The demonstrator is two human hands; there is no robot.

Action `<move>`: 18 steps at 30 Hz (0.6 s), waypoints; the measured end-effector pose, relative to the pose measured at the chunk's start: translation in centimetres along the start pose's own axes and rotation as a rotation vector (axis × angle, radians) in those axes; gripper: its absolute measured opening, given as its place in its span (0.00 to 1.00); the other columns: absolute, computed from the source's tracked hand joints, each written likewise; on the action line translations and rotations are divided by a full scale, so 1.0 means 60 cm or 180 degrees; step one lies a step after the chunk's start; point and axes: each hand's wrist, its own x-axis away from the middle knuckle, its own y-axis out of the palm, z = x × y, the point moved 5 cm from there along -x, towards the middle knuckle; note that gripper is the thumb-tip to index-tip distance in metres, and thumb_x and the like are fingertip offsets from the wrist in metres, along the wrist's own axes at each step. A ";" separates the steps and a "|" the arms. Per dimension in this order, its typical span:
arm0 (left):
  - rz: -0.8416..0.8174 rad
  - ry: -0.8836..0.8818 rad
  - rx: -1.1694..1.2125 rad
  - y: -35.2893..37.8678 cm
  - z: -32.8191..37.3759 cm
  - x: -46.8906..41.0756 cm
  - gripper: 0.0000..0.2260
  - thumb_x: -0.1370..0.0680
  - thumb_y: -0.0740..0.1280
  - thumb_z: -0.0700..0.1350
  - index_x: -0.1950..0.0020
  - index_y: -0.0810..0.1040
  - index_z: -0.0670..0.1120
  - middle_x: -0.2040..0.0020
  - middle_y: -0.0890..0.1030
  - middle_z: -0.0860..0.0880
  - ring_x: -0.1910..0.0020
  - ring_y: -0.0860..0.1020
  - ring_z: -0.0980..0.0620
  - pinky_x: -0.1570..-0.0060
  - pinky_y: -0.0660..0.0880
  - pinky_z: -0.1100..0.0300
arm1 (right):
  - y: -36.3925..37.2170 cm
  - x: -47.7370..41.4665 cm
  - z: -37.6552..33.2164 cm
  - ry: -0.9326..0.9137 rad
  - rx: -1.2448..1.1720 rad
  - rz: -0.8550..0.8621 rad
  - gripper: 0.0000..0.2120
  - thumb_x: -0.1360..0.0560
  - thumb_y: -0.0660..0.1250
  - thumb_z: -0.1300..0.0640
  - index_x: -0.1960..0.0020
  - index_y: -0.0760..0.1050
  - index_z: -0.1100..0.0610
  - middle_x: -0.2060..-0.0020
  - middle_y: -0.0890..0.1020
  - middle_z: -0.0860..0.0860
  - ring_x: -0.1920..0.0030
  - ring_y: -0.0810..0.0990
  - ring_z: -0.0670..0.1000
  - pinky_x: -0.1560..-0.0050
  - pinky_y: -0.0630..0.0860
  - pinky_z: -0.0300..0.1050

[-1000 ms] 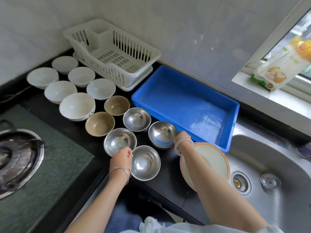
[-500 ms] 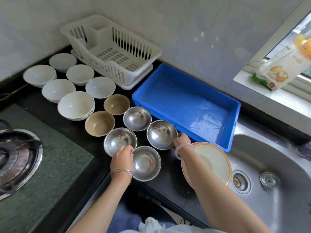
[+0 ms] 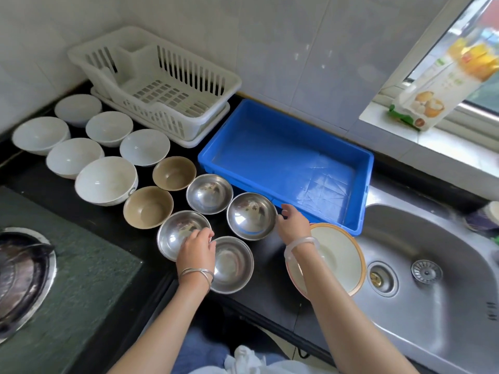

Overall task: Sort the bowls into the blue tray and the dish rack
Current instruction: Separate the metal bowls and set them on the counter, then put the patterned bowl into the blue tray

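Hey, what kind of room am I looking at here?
Most likely a home kitchen: a stainless steel sink set into a black countertop, a gas stove burner on the left, and a white plastic dish rack.

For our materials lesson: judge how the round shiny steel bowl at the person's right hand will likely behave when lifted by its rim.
The round shiny steel bowl looks thin-walled, so probably light and stiff. Its polished, mirror-like surface may be slippery in the right hand at its rim. Its rounded shape suggests it could rock or tip if pushed.
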 end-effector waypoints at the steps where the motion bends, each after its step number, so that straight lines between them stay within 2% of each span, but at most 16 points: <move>1: -0.0006 0.0076 0.0073 0.000 0.013 -0.005 0.06 0.25 0.65 0.42 0.49 0.77 0.44 0.50 0.78 0.46 0.51 0.76 0.46 0.52 0.75 0.51 | -0.019 0.012 0.002 -0.0143 -0.0027 0.0232 0.18 0.23 0.58 0.59 0.34 0.70 0.57 0.40 0.79 0.55 0.42 0.77 0.58 0.48 0.69 0.42; 4: -0.0148 0.0379 0.0190 0.010 0.069 -0.019 0.06 0.25 0.65 0.42 0.49 0.78 0.44 0.50 0.79 0.46 0.52 0.77 0.46 0.53 0.73 0.53 | -0.079 0.040 0.040 -0.0219 0.0122 0.0831 0.14 0.23 0.58 0.61 0.39 0.74 0.55 0.46 0.82 0.55 0.48 0.79 0.58 0.53 0.70 0.44; 6: -0.0373 0.0546 0.0263 0.028 0.109 -0.024 0.08 0.24 0.65 0.42 0.48 0.78 0.44 0.48 0.80 0.46 0.52 0.78 0.45 0.51 0.74 0.54 | -0.115 0.054 0.085 -0.0085 0.0308 0.1104 0.14 0.24 0.59 0.61 0.40 0.74 0.57 0.45 0.81 0.56 0.47 0.78 0.59 0.55 0.69 0.44; 9: -0.0755 0.0725 0.0253 0.064 0.161 -0.022 0.08 0.24 0.65 0.44 0.47 0.78 0.44 0.48 0.80 0.47 0.52 0.78 0.46 0.51 0.73 0.57 | -0.148 0.070 0.159 0.0212 0.0690 0.1212 0.17 0.26 0.62 0.63 0.37 0.72 0.61 0.40 0.76 0.59 0.42 0.74 0.62 0.44 0.67 0.49; 11: -0.1038 0.0846 0.0220 0.092 0.191 -0.014 0.09 0.24 0.64 0.45 0.46 0.78 0.44 0.48 0.81 0.46 0.52 0.78 0.47 0.51 0.73 0.57 | -0.158 0.078 0.204 0.0492 0.0796 0.1228 0.20 0.27 0.64 0.63 0.35 0.70 0.61 0.38 0.74 0.61 0.40 0.72 0.63 0.40 0.64 0.50; 13: -0.1367 0.0890 0.0196 0.121 0.213 -0.002 0.11 0.23 0.64 0.47 0.44 0.77 0.45 0.47 0.81 0.46 0.50 0.78 0.47 0.49 0.74 0.57 | -0.161 0.087 0.241 0.0795 0.0381 0.1251 0.21 0.27 0.65 0.63 0.35 0.70 0.61 0.39 0.75 0.62 0.40 0.73 0.63 0.41 0.67 0.51; 15: -0.1652 0.0916 0.0043 0.147 0.227 0.011 0.13 0.23 0.62 0.50 0.43 0.76 0.45 0.46 0.81 0.46 0.48 0.78 0.47 0.49 0.73 0.56 | -0.155 0.095 0.263 0.1078 -0.0116 0.1180 0.17 0.27 0.66 0.59 0.39 0.74 0.59 0.44 0.80 0.59 0.45 0.78 0.60 0.48 0.71 0.48; 18: -0.1968 0.0888 -0.0222 0.176 0.234 0.024 0.14 0.22 0.60 0.52 0.43 0.76 0.45 0.48 0.81 0.45 0.49 0.78 0.45 0.49 0.74 0.54 | -0.144 0.100 0.275 0.1250 -0.0511 0.1201 0.11 0.28 0.66 0.57 0.45 0.77 0.56 0.51 0.84 0.56 0.51 0.80 0.58 0.55 0.68 0.43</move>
